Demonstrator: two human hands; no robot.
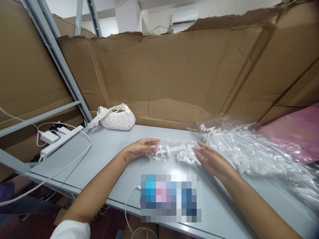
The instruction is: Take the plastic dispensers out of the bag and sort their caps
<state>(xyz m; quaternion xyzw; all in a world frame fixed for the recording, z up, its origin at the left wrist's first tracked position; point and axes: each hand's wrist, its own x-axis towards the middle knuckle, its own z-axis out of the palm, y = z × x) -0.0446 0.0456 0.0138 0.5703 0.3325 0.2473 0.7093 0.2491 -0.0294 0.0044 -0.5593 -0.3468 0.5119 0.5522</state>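
A clear plastic bag (171, 148) with white plastic parts inside lies across the middle of the table, between my two hands. One part in it is ribbed like a coil, and several rounded pieces sit beside it. My left hand (139, 148) holds the bag's left end, its upper fingers stretched along the film. At the right end, my right hand (215, 162) has its fingers closed on the bag's edge. The fingertips of both hands are partly lost in the shiny film.
To the right lies a big pile of bagged white parts (249, 152), with pink material (294, 132) behind. A blurred-out object (170, 198) with a white cable is at the front edge. A white pouch (119, 118) and power strip (61, 142) are at left; cardboard (161, 73) walls the back.
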